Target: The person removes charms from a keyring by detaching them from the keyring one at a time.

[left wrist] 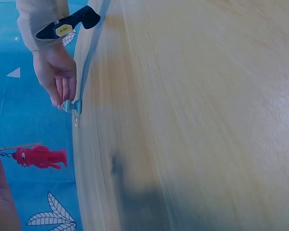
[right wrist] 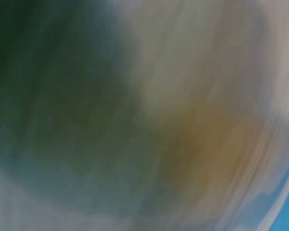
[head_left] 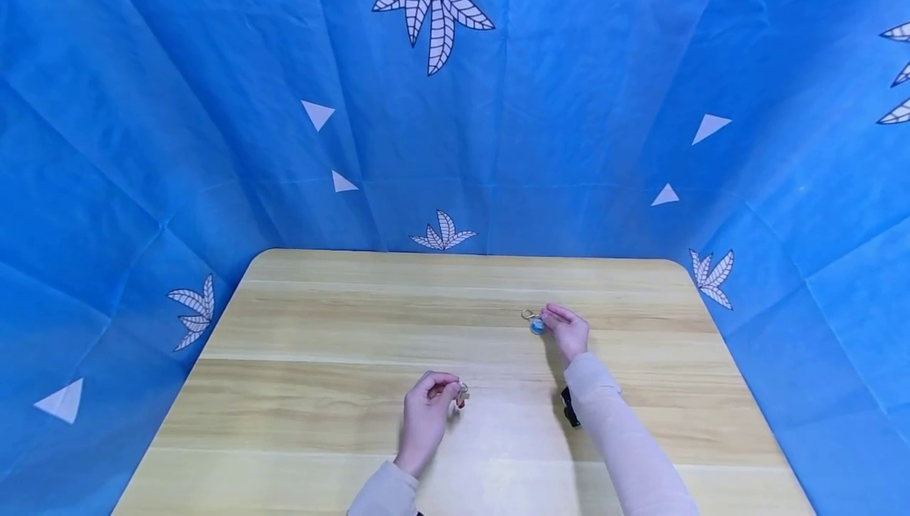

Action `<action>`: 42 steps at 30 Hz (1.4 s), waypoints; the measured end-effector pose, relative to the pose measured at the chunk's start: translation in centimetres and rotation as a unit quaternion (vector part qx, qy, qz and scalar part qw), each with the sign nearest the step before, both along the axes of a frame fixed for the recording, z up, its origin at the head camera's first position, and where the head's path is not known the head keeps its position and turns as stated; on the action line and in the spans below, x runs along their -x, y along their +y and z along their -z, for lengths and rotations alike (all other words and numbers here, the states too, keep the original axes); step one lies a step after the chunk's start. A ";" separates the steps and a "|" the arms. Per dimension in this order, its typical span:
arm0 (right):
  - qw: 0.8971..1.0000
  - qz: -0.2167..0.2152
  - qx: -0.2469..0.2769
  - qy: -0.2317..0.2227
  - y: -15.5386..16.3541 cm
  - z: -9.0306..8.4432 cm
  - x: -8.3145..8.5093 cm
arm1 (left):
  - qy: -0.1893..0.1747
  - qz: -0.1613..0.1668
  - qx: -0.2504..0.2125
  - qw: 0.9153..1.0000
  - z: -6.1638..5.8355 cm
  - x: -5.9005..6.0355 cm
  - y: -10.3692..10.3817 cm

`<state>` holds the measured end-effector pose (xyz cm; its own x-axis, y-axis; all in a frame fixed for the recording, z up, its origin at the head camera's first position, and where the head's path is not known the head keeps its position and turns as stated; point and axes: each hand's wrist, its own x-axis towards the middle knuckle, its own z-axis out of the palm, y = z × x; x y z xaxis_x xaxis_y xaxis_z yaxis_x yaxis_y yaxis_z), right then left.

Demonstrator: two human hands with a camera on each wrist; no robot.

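Observation:
My left hand (head_left: 426,413) pinches a keychain between thumb and fingertips, above the near middle of the table. From its short chain hangs a red figure (left wrist: 41,157), which shows whole in the left wrist view. Farther back and to the right, my right hand (head_left: 569,332) grips a second keychain by its fingertips. This one has a light blue charm (head_left: 537,327) and a gold-coloured ring (head_left: 528,314) that sticks out to the left. In the right wrist view the hand's work is out of sight, with only blurred tabletop and shadow.
A wood-grain table (head_left: 320,326) with rounded far corners lies under both hands. Blue cloth (head_left: 590,89) with white leaf and triangle prints stands along its back and sides. A black wrist strap (head_left: 570,408) is on the right forearm.

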<state>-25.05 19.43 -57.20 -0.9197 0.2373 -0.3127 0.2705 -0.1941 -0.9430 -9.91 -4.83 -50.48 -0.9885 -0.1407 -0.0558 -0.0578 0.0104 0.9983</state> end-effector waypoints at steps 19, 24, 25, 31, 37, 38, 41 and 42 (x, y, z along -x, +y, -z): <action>0.984 -0.081 -0.156 -0.036 0.2 0.3 -0.2 | -0.010 0.001 -0.001 1.000 0.2 0.1 -0.2; 0.963 -0.101 -0.248 -0.030 -0.3 0.5 -0.3 | -0.009 0.002 -0.004 1.000 0.2 0.1 -0.2; 0.961 -0.100 -0.256 -0.031 -0.3 0.5 -0.3 | -0.008 0.001 -0.004 1.000 0.1 0.1 -0.1; 0.959 -0.091 -0.266 -0.024 -0.1 0.5 -0.2 | -0.005 -0.002 0.003 1.000 0.2 0.1 -0.1; 0.953 -0.112 -0.282 0.000 0.5 0.6 -0.4 | -0.005 0.001 0.003 1.000 0.2 0.0 -0.1; 0.951 -0.116 -0.288 0.002 0.6 0.6 -0.5 | -0.004 0.002 0.002 1.000 0.2 0.0 -0.1; 0.945 -0.118 -0.305 0.005 0.9 0.8 -0.6 | -0.001 0.003 -0.005 1.000 0.3 0.1 -0.1; 0.944 -0.117 -0.308 0.004 1.0 0.8 -0.7 | 0.000 0.004 -0.009 1.000 0.3 0.1 -0.1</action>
<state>-24.38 20.40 -58.03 -0.9712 0.1620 -0.1749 0.2309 0.4566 -0.8592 -10.03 -4.90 -50.75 -0.9895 -0.1324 -0.0583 -0.0579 -0.0067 0.9983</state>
